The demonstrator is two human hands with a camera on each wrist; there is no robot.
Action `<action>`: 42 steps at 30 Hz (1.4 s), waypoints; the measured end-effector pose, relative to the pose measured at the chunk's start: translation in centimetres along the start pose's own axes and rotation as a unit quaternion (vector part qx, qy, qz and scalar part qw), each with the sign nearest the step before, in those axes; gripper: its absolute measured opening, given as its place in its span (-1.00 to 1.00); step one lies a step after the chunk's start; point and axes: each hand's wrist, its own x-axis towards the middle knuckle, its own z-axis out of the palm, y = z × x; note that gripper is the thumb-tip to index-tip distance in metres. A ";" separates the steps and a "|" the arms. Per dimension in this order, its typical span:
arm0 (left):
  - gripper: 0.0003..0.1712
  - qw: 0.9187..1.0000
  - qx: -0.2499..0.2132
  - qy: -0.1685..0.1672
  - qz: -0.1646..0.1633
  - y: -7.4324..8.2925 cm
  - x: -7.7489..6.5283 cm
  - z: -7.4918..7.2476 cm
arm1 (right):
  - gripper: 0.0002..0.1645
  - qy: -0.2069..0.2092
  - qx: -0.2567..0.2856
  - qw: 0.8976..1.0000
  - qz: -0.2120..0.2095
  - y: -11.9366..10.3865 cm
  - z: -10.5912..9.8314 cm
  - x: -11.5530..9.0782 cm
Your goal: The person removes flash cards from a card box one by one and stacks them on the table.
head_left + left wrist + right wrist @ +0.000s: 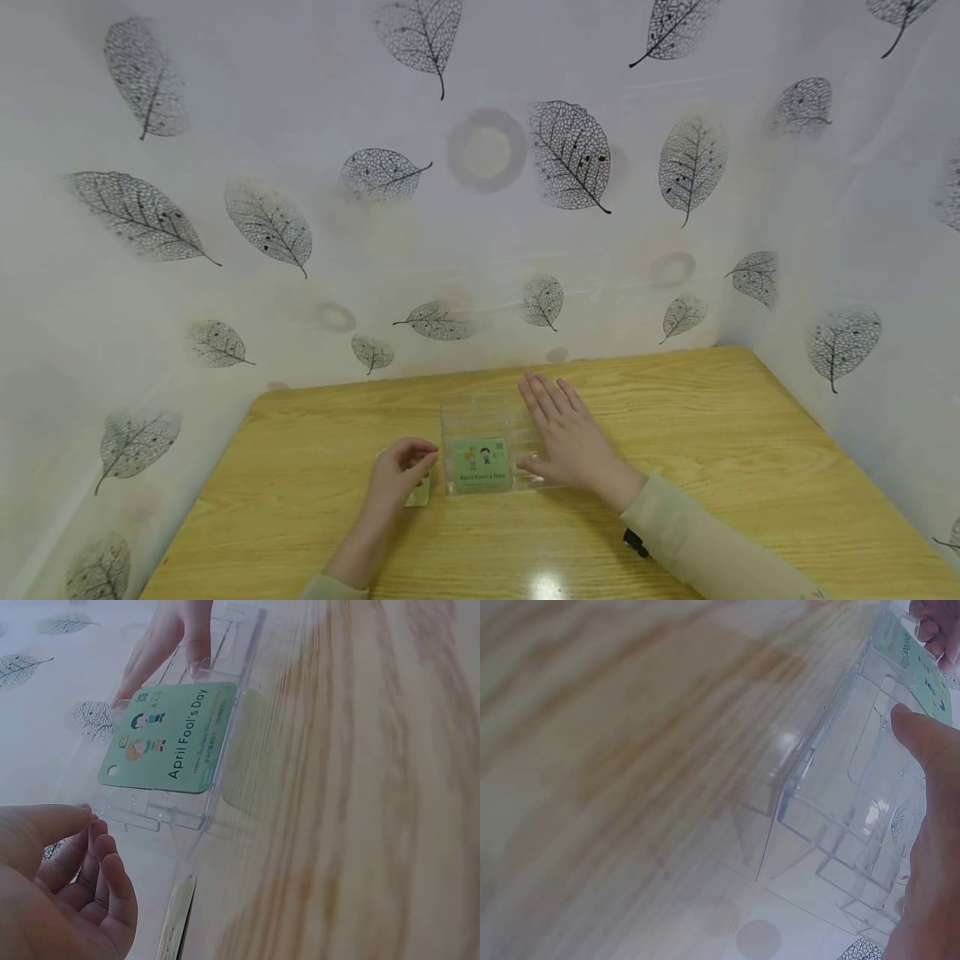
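hands point(393, 479) point(573, 447): left curled; right outstretched

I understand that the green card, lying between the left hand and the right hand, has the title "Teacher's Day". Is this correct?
The title is wrong: the green card between the left hand and the right hand reads "April Fool's Day", as the left wrist view shows.

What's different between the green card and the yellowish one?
The green card sits in the clear holder; the yellowish card lies on the table. In the head view, the green card's face shows fully, while the left hand partly hides the yellowish card. Both carry printing.
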 end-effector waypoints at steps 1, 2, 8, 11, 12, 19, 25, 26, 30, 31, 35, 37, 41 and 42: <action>-0.83 1.000 -0.001 -0.001 0.000 0.0 0.0 0.1 | 0.43 0.001 0.001 1.000 0.000 0.0 0.0 0.0; -0.83 1.000 -0.001 -0.001 -0.001 0.1 0.0 0.1 | 0.43 0.001 0.001 1.000 0.001 0.0 0.0 0.0; -0.85 1.000 -0.011 -0.012 -0.001 0.0 0.1 0.5 | 0.43 0.002 0.006 1.000 0.003 0.0 0.1 0.0; -0.85 1.000 -0.018 -0.017 0.006 0.0 0.1 0.6 | 0.44 0.005 0.006 1.000 0.002 0.0 0.2 0.0; -0.86 1.000 -0.022 -0.017 0.002 0.0 0.1 0.6 | 0.45 0.006 0.006 1.000 0.002 0.0 0.3 0.0; -0.86 1.000 -0.021 -0.020 0.003 0.0 0.2 0.9 | 0.45 0.009 0.002 1.000 0.000 0.0 0.3 0.0; -0.85 1.000 -0.024 -0.020 0.001 0.0 0.1 1.0 | 0.45 0.007 0.004 1.000 0.000 0.0 0.2 0.0; -0.85 1.000 -0.024 -0.020 0.000 0.0 0.1 1.1 | 0.45 0.006 0.004 1.000 0.001 0.0 0.2 0.0; -0.85 1.000 -0.016 -0.016 0.000 0.2 0.2 1.2 | 0.45 0.004 0.006 1.000 0.002 0.0 0.0 0.0; -0.85 1.000 -0.014 -0.015 0.001 0.3 0.1 1.2 | 0.45 0.002 0.006 1.000 0.002 0.0 0.0 0.0; -0.86 1.000 0.000 -0.010 0.004 0.5 0.3 1.3 | 0.44 0.003 0.012 1.000 0.002 0.0 -0.1 -0.1; -0.86 1.000 0.006 -0.008 0.009 0.5 0.4 1.4 | 0.44 0.003 0.012 1.000 0.002 0.0 -0.1 -0.1; -0.87 1.000 0.007 -0.007 0.018 0.5 0.5 1.6 | 0.44 0.005 0.012 1.000 0.001 0.0 0.0 -0.1; -0.87 1.000 0.005 -0.007 0.019 0.5 0.5 1.7 | 0.44 0.006 0.012 1.000 0.001 0.0 0.0 -0.1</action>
